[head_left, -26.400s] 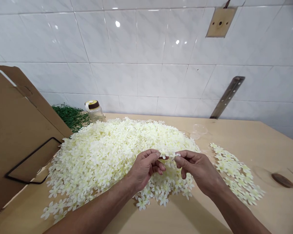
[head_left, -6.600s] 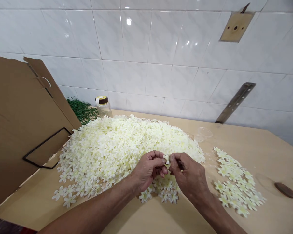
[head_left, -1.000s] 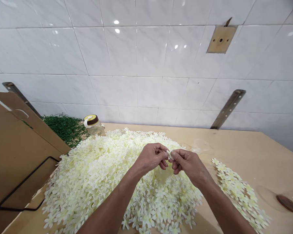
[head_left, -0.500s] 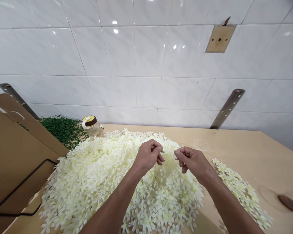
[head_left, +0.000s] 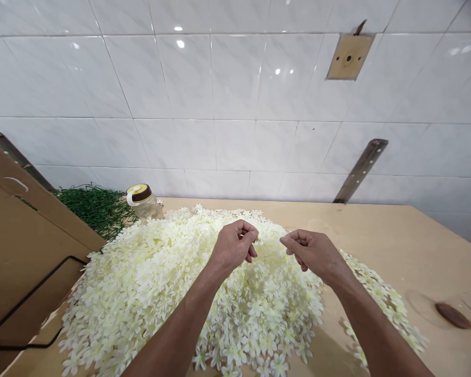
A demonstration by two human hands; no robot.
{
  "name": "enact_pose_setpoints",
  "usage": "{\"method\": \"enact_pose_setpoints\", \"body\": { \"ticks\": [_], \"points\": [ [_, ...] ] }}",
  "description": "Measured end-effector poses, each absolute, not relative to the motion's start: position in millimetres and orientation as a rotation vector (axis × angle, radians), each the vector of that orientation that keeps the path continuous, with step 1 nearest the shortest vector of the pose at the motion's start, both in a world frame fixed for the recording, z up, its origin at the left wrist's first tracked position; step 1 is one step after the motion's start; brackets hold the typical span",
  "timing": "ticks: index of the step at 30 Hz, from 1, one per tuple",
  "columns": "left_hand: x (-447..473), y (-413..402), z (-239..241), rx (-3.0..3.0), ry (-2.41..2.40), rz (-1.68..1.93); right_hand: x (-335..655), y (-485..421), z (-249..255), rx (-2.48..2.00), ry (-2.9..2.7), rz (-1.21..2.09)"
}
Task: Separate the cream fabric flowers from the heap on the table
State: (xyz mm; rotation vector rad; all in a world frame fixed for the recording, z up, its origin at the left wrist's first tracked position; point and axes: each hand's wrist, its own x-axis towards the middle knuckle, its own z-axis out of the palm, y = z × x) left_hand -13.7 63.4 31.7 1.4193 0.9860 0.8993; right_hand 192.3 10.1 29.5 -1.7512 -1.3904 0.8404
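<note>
A large heap of white artificial flowers (head_left: 157,277) with pale yellow-green centres covers the middle of the table. Over its right part, my left hand (head_left: 237,243) is closed in a pinch, thumb against forefinger. A tiny pale bit shows by those fingertips, too small to tell from the blossoms behind. My right hand (head_left: 308,250) faces it a short gap away, also pinched; what its fingertips hold, if anything, is hidden. Both hands hover just above the blossoms. A second, smaller strip of the same flowers (head_left: 390,296) lies on the right, partly behind my right forearm.
Green plastic stems (head_left: 94,209) lie tangled at the back left, beside a clear bottle (head_left: 145,204) with a yellow-and-brown lid. A cardboard box (head_left: 31,241) stands at the left edge. A brown oval object (head_left: 453,315) rests on the wooden table (head_left: 427,241). Behind is a tiled wall (head_left: 235,141).
My hands have drawn slightly further apart, the right one turning a little flatter. The whole view has shifted slightly; the flower heaps look the same.
</note>
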Motion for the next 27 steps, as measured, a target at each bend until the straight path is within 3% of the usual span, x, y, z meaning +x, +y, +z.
{"method": "enact_pose_setpoints", "body": {
  "ticks": [7,11,13,18,27],
  "points": [
    [-18,65,35,1.423,1.018,0.909,198,6,42,-1.767,-1.621,0.736],
    [-24,68,38,1.43,1.022,0.947,182,-25,66,-1.383,-2.146,1.291],
    [-28,70,40,1.429,1.022,0.973,167,-41,68,-1.237,-2.403,1.408],
    [-35,72,46,1.422,1.058,1.011,136,-61,43,-1.162,-2.809,1.232],
    [-37,71,49,1.402,1.038,1.04,126,-45,28,-1.398,-2.746,0.936]
  ]
}}
